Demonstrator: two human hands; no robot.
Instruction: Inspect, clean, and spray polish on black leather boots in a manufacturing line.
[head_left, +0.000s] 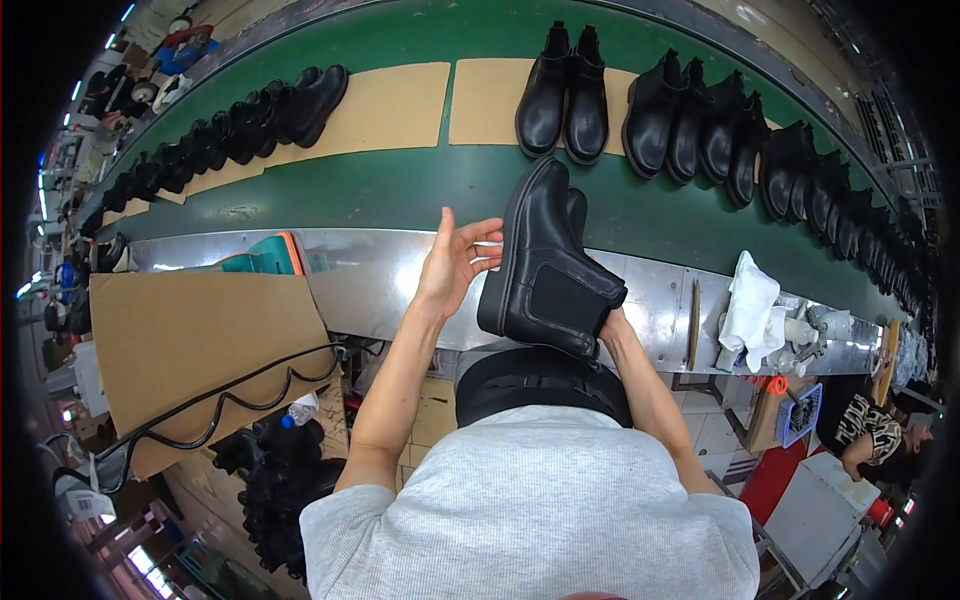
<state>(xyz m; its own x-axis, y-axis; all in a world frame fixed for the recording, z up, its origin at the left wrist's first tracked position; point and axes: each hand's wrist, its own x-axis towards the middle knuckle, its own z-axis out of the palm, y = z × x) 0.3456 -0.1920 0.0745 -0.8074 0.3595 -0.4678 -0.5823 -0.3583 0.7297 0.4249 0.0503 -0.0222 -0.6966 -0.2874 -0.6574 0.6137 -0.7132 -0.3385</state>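
A pair of black ankle boots with elastic side panels is held up over the metal edge of the bench. The nearer boot lies on its side view, toe pointing away from me; the second boot shows only partly behind it. My right hand grips them at the shaft openings, its fingers mostly hidden by the boots. My left hand is open beside the sole, thumb raised and fingers spread, the fingertips close to the sole edge; whether they touch it I cannot tell.
Black boots stand in rows along the green conveyor belt, some on cardboard sheets. A white cloth and small bottles lie on the metal ledge at right. A cardboard box stands at left. A person is at far right.
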